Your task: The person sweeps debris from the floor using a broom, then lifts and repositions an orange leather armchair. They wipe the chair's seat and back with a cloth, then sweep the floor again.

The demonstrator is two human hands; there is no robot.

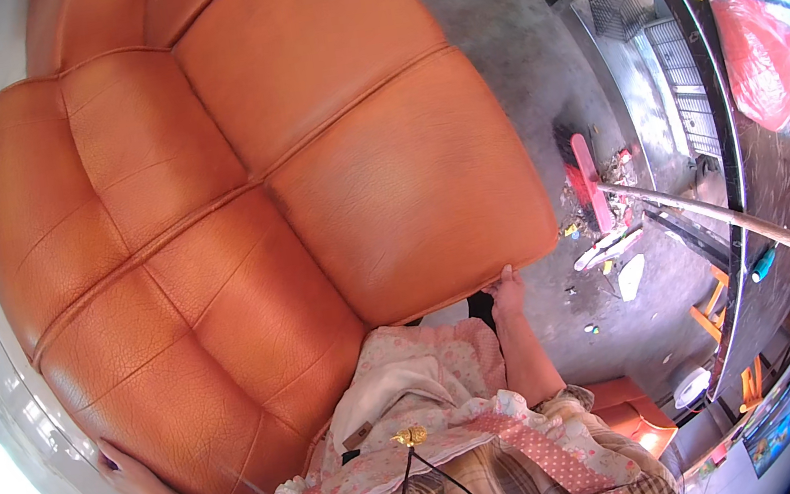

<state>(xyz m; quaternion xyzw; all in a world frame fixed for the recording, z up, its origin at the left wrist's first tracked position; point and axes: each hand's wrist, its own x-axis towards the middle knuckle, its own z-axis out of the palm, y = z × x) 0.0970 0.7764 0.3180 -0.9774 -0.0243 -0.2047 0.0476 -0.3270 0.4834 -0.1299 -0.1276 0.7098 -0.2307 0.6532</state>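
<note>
An orange-brown leather sofa section [400, 178] with stitched seams fills the middle and left of the view, its tufted backrest [167, 294] towards the tiled wall. My left hand [123, 467] is at the outer side of the backrest, near the wall; its fingers are partly hidden behind the leather. My right hand [507, 290] grips the lower front corner edge of the seat. A floral apron with a ruffled, dotted trim [420, 372] covers my front and touches the seat's near side.
On the grey floor to the right, a pink broom [590, 181] lies against swept debris [619, 174], its long handle crossing a dark-edged table [774, 194]. A red plastic bag [762, 59] is on the table. White pieces [607, 247] and an orange stool [710, 309] are nearby.
</note>
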